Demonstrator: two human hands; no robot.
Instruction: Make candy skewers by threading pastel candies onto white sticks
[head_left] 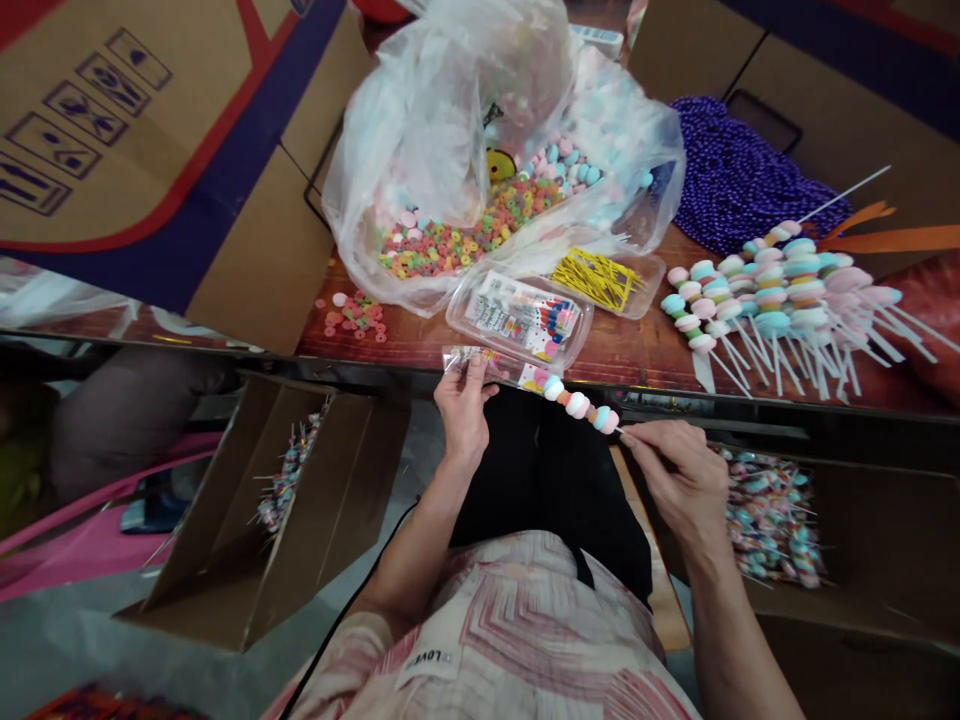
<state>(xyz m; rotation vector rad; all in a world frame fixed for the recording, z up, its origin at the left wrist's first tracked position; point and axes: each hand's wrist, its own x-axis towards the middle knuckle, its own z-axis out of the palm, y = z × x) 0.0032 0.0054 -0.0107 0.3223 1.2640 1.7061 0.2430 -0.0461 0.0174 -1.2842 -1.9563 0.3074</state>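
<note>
My left hand (463, 410) pinches the end of a clear printed wrapper sleeve (491, 364) at the table's front edge. My right hand (679, 472) grips the stick of a candy skewer (581, 405) with pastel discs, whose tip sits at the sleeve's mouth. Behind them lies a stack of clear printed sleeves (525, 318) and a small bag of yellow ties (596, 277). A big plastic bag (480, 150) holds coloured ring candies and pastel discs. A pile of finished skewers (780, 290) with white sticks lies on the wooden table (630, 350) at the right.
Open cardboard boxes stand below the table: one on the left (285, 500) with wrapped skewers, one on the right (772, 520) full of them. Loose candies (358, 315) lie on the table's left. Purple bead strings (739, 180) and large cartons (150, 150) sit behind.
</note>
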